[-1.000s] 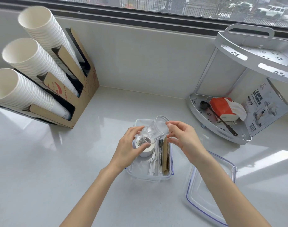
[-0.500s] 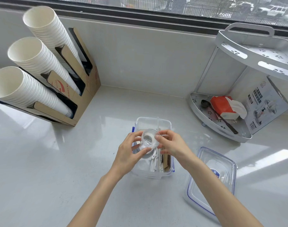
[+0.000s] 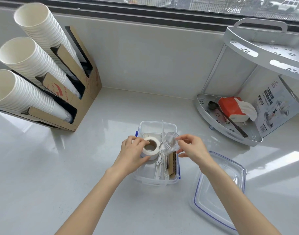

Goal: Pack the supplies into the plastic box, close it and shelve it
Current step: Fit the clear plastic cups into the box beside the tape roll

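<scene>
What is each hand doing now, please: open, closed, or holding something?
Left hand: closed on the white tape roll in the plastic box.
Right hand: holding the clear cup.

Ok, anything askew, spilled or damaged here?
Nothing stands out. The clear cup tilts only because the right hand holds it over the plastic box; the lid lies alongside, unspilled.

Open counter lies left and near of the plastic box. The cup dispenser blocks the far left, the corner rack the far right. The loose lid occupies the near right, just beside the box.
</scene>
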The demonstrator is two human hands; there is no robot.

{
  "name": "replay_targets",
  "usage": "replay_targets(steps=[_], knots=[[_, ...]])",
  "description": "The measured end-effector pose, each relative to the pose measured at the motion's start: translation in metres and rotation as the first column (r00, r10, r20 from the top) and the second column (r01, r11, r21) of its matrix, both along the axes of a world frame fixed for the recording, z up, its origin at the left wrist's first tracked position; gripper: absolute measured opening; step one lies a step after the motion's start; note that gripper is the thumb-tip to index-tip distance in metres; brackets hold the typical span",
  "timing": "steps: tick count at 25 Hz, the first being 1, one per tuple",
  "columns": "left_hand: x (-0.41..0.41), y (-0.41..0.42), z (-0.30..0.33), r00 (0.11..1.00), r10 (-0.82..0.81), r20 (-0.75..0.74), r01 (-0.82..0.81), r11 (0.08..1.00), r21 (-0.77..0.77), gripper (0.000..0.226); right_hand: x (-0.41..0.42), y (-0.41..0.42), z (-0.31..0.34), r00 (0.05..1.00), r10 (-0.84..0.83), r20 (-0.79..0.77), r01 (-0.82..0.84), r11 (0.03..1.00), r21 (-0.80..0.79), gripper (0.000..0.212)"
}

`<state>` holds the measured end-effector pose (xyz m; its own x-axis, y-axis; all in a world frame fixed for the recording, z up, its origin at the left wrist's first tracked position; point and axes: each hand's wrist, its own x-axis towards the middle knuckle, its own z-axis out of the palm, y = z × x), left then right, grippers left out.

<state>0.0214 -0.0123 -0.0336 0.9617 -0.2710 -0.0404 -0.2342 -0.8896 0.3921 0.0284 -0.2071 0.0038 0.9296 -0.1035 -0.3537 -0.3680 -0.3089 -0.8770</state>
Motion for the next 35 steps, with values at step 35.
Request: replay_targets(steps=[35], knots=[[0.000, 0.013, 0.005, 0.997, -0.005, -0.073, -0.035, 0.842, -0.539, 0.029, 0.006, 0.035, -0.010, 0.978, 0.161, -0.135, -0.171, 0.983, -0.068, 0.023]])
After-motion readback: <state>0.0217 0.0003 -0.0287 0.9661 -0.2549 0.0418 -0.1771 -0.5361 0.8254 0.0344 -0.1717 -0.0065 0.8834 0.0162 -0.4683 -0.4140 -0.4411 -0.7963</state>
